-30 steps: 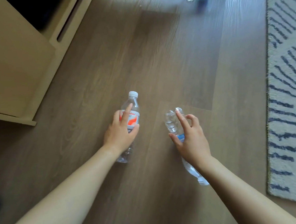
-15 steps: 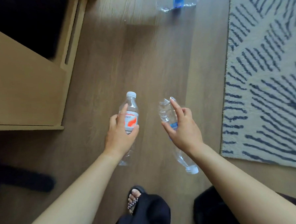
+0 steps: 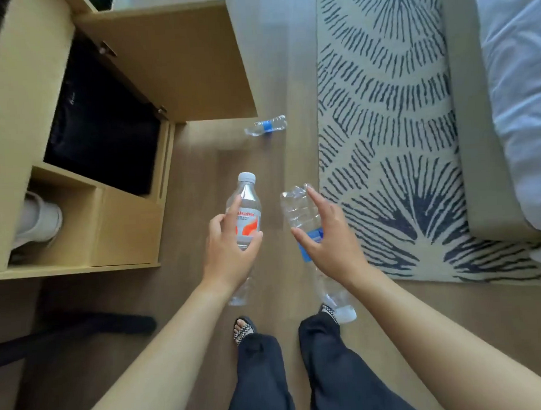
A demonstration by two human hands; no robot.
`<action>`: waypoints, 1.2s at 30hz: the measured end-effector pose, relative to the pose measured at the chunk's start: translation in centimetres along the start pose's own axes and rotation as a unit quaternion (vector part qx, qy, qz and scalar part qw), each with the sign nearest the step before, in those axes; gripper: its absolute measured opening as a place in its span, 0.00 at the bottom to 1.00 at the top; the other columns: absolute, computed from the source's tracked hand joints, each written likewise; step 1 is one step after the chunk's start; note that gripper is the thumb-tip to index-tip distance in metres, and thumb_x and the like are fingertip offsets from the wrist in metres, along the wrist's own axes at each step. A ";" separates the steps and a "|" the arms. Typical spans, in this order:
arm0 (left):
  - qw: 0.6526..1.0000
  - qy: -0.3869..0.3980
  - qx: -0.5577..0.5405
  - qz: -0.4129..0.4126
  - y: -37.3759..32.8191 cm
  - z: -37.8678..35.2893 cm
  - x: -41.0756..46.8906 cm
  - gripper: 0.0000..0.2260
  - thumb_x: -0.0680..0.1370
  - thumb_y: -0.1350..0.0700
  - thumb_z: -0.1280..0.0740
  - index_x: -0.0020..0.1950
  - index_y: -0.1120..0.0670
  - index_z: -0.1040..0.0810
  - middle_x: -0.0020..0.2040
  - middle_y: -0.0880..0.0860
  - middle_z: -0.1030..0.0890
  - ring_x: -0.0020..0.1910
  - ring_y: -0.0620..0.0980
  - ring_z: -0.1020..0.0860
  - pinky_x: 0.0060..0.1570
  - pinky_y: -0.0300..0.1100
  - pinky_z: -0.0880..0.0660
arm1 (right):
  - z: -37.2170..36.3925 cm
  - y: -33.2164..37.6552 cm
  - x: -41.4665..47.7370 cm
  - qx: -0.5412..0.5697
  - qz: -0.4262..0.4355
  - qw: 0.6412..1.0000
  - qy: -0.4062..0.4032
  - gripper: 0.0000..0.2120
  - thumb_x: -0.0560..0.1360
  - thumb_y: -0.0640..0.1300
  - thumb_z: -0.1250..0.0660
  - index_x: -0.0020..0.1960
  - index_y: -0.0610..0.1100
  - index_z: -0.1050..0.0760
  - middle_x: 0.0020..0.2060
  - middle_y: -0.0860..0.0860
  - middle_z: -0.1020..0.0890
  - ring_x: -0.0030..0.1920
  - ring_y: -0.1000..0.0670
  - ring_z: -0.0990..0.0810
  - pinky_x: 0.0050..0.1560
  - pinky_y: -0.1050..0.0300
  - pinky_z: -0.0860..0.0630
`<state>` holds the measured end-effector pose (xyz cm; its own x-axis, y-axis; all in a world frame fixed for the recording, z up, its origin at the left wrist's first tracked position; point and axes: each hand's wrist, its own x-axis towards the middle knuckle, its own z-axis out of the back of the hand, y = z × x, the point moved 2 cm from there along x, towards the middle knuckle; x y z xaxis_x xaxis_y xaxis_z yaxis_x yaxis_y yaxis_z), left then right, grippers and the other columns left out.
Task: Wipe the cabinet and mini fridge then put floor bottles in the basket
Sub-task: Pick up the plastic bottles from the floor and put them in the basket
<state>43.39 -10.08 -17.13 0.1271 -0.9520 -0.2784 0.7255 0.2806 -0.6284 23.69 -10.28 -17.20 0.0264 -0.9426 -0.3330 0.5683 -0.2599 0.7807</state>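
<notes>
At far left stands the light wooden cabinet (image 3: 85,233), its door (image 3: 174,62) swung open over the black mini fridge (image 3: 102,126) inside. The left hand (image 3: 229,249) has its fingers wrapped around a clear white-capped water bottle (image 3: 246,203) with an orange-and-white label, held above the wood floor (image 3: 198,164). The right hand (image 3: 330,242) grips a crumpled blue-labelled bottle (image 3: 297,211), cap downward. Beyond them a third blue-labelled bottle (image 3: 266,125) lies on the floor, just beside the patterned rug (image 3: 389,110).
</notes>
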 end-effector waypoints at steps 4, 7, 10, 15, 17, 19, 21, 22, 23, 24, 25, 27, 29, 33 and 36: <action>0.999 -0.013 -0.037 -0.032 -7.6 1.6 -1.7 0.32 0.77 0.49 0.32 0.73 0.33 0.46 0.62 0.50 0.36 0.55 0.48 0.26 0.56 0.48 0.24 | 7.8 2.8 -2.7 0.028 0.008 0.999 -0.039 0.34 0.75 0.54 0.34 0.75 0.61 0.49 0.63 0.52 0.32 0.53 0.56 0.30 0.51 0.62 0.34; 0.996 -0.010 -0.054 -0.071 -11.7 1.8 -2.9 0.31 0.77 0.48 0.33 0.72 0.30 0.47 0.61 0.47 0.37 0.54 0.45 0.27 0.54 0.45 0.24 | 12.0 4.0 -4.5 0.046 0.022 0.995 -0.082 0.34 0.75 0.52 0.33 0.75 0.60 0.47 0.65 0.52 0.33 0.50 0.61 0.33 0.53 0.65 0.37; 0.993 -0.003 -0.076 -0.095 -14.6 1.8 -3.1 0.31 0.77 0.47 0.33 0.71 0.29 0.47 0.60 0.45 0.38 0.55 0.45 0.27 0.54 0.45 0.24 | 14.9 4.4 -5.5 0.057 0.026 0.991 -0.120 0.33 0.75 0.53 0.33 0.74 0.60 0.47 0.65 0.53 0.32 0.58 0.58 0.31 0.55 0.62 0.34; 0.987 0.014 -0.085 -0.134 -18.3 2.2 -0.7 0.30 0.77 0.47 0.33 0.72 0.30 0.46 0.59 0.45 0.39 0.54 0.46 0.25 0.52 0.44 0.23 | 17.5 5.0 -3.9 0.077 0.012 0.986 -0.149 0.33 0.74 0.54 0.32 0.73 0.61 0.46 0.65 0.52 0.31 0.61 0.58 0.32 0.56 0.61 0.36; 0.986 0.020 -0.088 -0.142 -19.3 2.3 1.3 0.30 0.77 0.48 0.33 0.73 0.32 0.46 0.60 0.45 0.39 0.54 0.45 0.25 0.51 0.41 0.24 | 18.2 5.5 -2.2 0.074 0.012 0.985 -0.156 0.33 0.74 0.54 0.32 0.73 0.61 0.45 0.65 0.53 0.31 0.60 0.60 0.33 0.57 0.61 0.36; 0.985 0.022 -0.095 -0.143 -20.1 2.4 3.8 0.30 0.78 0.47 0.34 0.73 0.33 0.46 0.60 0.46 0.38 0.54 0.45 0.25 0.51 0.41 0.24 | 18.9 6.1 0.0 0.070 0.012 0.985 -0.157 0.33 0.74 0.54 0.32 0.74 0.61 0.45 0.66 0.53 0.32 0.61 0.60 0.34 0.58 0.61 0.36; 0.985 0.026 -0.099 -0.141 -20.9 2.7 6.7 0.30 0.78 0.47 0.34 0.74 0.33 0.47 0.62 0.48 0.36 0.54 0.45 0.26 0.48 0.37 0.26 | 19.6 6.8 2.8 0.063 0.013 0.985 -0.158 0.33 0.74 0.54 0.32 0.73 0.61 0.45 0.66 0.53 0.32 0.63 0.59 0.34 0.59 0.61 0.37; 0.985 0.026 -0.099 -0.141 -21.2 2.9 8.4 0.30 0.78 0.47 0.34 0.74 0.34 0.47 0.62 0.49 0.36 0.54 0.45 0.26 0.45 0.33 0.28 | 20.0 7.3 4.5 0.057 0.014 0.985 -0.160 0.33 0.74 0.54 0.32 0.73 0.61 0.45 0.66 0.53 0.32 0.63 0.59 0.33 0.58 0.61 0.37; 0.985 0.026 -0.097 -0.141 -21.6 3.2 10.1 0.30 0.78 0.47 0.34 0.74 0.34 0.46 0.63 0.49 0.36 0.54 0.45 0.26 0.43 0.31 0.30 | 20.5 8.0 6.1 0.050 0.015 0.986 -0.161 0.33 0.74 0.55 0.32 0.73 0.62 0.45 0.65 0.53 0.31 0.62 0.59 0.33 0.58 0.61 0.36; 0.985 0.027 -0.094 -0.143 -22.0 3.8 11.8 0.30 0.78 0.47 0.34 0.74 0.34 0.46 0.64 0.50 0.36 0.55 0.46 0.26 0.42 0.30 0.31 | 20.9 8.8 7.9 0.045 0.016 0.986 -0.160 0.33 0.74 0.55 0.32 0.73 0.62 0.45 0.65 0.53 0.31 0.62 0.59 0.33 0.57 0.61 0.36; 0.985 0.027 -0.088 -0.144 -22.4 4.4 13.6 0.30 0.78 0.47 0.34 0.74 0.33 0.46 0.64 0.50 0.35 0.55 0.46 0.26 0.42 0.31 0.30 | 21.3 9.6 9.7 0.041 0.016 0.986 -0.158 0.33 0.74 0.55 0.32 0.73 0.62 0.45 0.65 0.53 0.31 0.61 0.59 0.33 0.57 0.60 0.36; 0.986 0.022 -0.078 -0.142 -23.1 5.9 17.0 0.29 0.78 0.46 0.34 0.73 0.32 0.46 0.63 0.49 0.36 0.54 0.47 0.26 0.42 0.33 0.29 | 21.9 11.5 13.2 0.025 0.022 0.988 -0.151 0.33 0.74 0.56 0.33 0.73 0.62 0.46 0.64 0.53 0.30 0.60 0.59 0.33 0.57 0.59 0.34; 0.987 0.013 -0.079 -0.142 -23.9 7.3 20.2 0.29 0.77 0.46 0.34 0.73 0.32 0.46 0.62 0.48 0.36 0.53 0.45 0.25 0.39 0.29 0.31 | 22.4 13.4 16.6 0.014 0.037 0.988 -0.148 0.33 0.74 0.55 0.32 0.73 0.62 0.45 0.65 0.54 0.31 0.60 0.60 0.33 0.55 0.61 0.35; 0.987 -0.001 -0.078 -0.143 -25.5 9.0 26.0 0.29 0.77 0.46 0.34 0.73 0.32 0.45 0.64 0.51 0.36 0.54 0.47 0.26 0.44 0.35 0.26 | 23.6 16.0 22.3 0.033 0.050 0.986 -0.154 0.33 0.74 0.55 0.32 0.73 0.61 0.45 0.66 0.56 0.31 0.61 0.61 0.33 0.57 0.61 0.36; 0.987 0.008 -0.091 -0.135 -26.9 8.9 29.3 0.29 0.77 0.45 0.34 0.71 0.29 0.46 0.64 0.51 0.36 0.57 0.50 0.26 0.53 0.48 0.22 | 25.2 16.4 25.6 0.043 0.043 0.985 -0.159 0.33 0.74 0.55 0.32 0.73 0.61 0.44 0.66 0.55 0.31 0.63 0.59 0.33 0.60 0.59 0.34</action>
<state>33.62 -46.64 -1.88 -0.0652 -0.9935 -0.0931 0.5972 0.0359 -0.8013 12.96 -43.94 0.38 -0.1956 -0.9764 -0.0921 0.5037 -0.1806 0.8448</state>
